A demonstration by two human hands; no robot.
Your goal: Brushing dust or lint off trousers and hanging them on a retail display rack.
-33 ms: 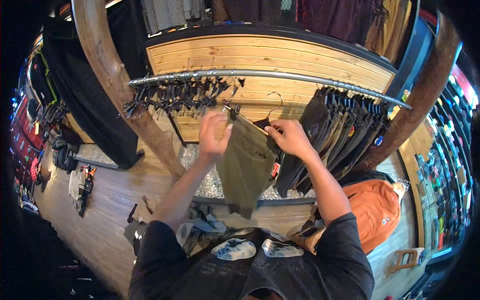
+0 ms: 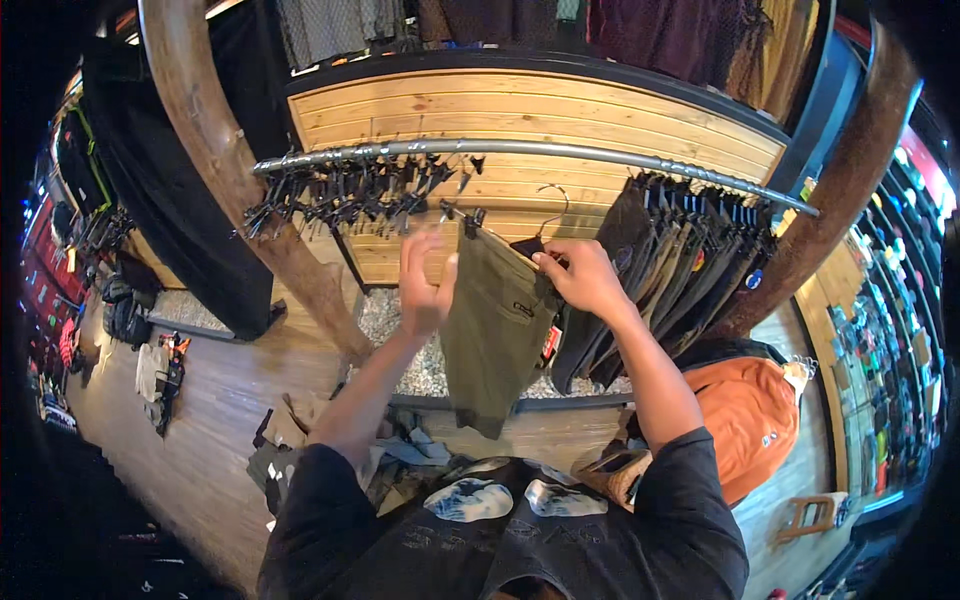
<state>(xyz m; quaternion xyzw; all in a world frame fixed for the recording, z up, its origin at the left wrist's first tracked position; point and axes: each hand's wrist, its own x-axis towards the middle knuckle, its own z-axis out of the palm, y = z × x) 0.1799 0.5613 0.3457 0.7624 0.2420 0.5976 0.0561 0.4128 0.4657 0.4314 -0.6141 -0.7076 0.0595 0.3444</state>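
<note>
Olive-green pants (image 2: 495, 330) hang from a clip hanger (image 2: 563, 212) in front of the rail. The hanger's hook is free of the rail, and a dark clip grips the waistband's left corner. At the other end of the waistband, my right hand (image 2: 583, 275) pinches the pants by the hanger's clip, thumb and forefinger together. My left hand (image 2: 425, 283) is raised just left of the pants, fingers stretched and apart, with nothing in it.
A metal rail (image 2: 520, 148) carries bare black clip hangers (image 2: 350, 190) on the left and dark pants (image 2: 650, 270) on the right. Wooden posts (image 2: 230, 150) flank it. An orange garment (image 2: 735, 420) hangs at right; clothes (image 2: 410, 450) lie low near me.
My left hand has shifted slightly lower beside the pants. My right hand keeps its pinch at the waistband.
</note>
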